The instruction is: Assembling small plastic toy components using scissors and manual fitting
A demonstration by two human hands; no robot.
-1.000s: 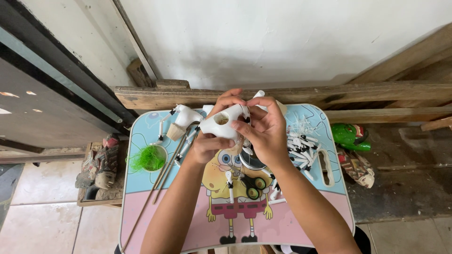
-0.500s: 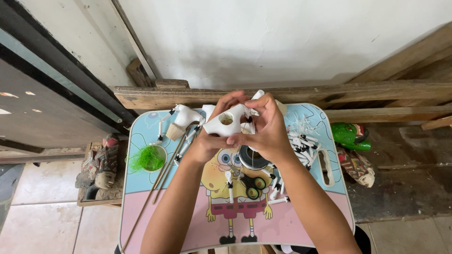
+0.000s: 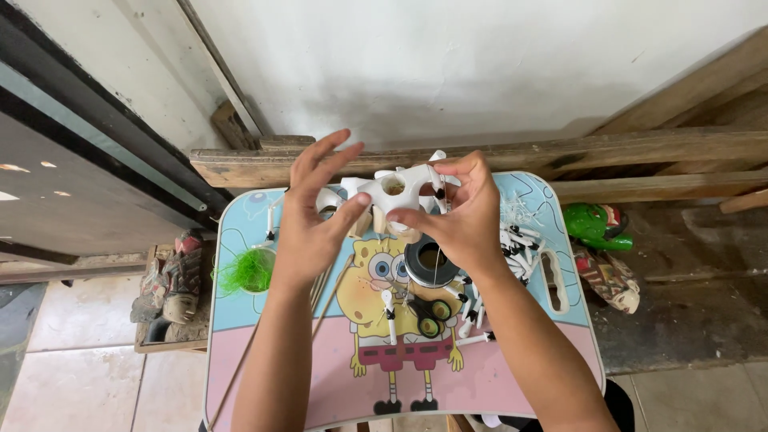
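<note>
While both hands (image 3: pixel 316 220) pinched the white plastic piece (image 3: pixel 392 190) above the bench (image 3: pixel 512 376), it looked light, rigid (best gripped by its prongs).

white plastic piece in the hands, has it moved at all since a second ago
Yes, slightly. The white plastic piece has turned in the fingers, so a round hole now faces the camera, but it is still held at the same spot just below the wooden beam.

Two hands hold a white plastic piece over a cartoon-printed worktop
The left hand (image 3: pixel 308 220) and right hand (image 3: pixel 460 216) pinch the white piece (image 3: pixel 396 190) above the worktop (image 3: pixel 496 376), near a black ring (image 3: pixel 432 260) and green tuft (image 3: pixel 246 272)
</note>
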